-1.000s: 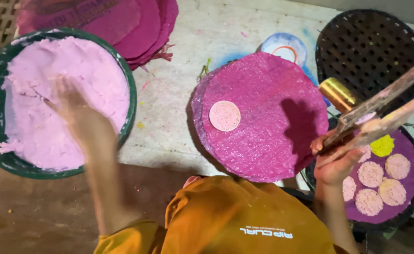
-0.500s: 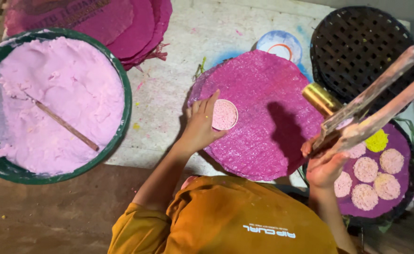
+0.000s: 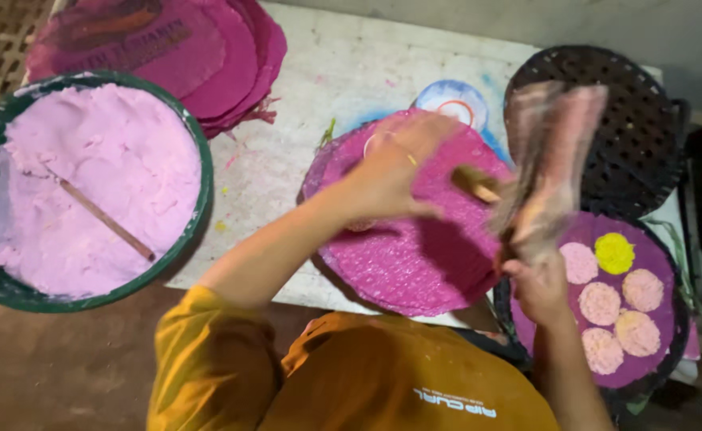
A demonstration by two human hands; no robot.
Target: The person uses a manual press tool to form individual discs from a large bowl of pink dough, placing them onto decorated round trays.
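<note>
A small food workshop: a basin of pink dough (image 3: pixel 95 183) beside stacked woven mats (image 3: pixel 207 56) (dye-stained table).

Soft matt pink dough (image 3: pixel 87 183) holds a wooden stick (image 3: pixel 105 219); the magenta mat (image 3: pixel 431 255) looks coarsely woven.
</note>
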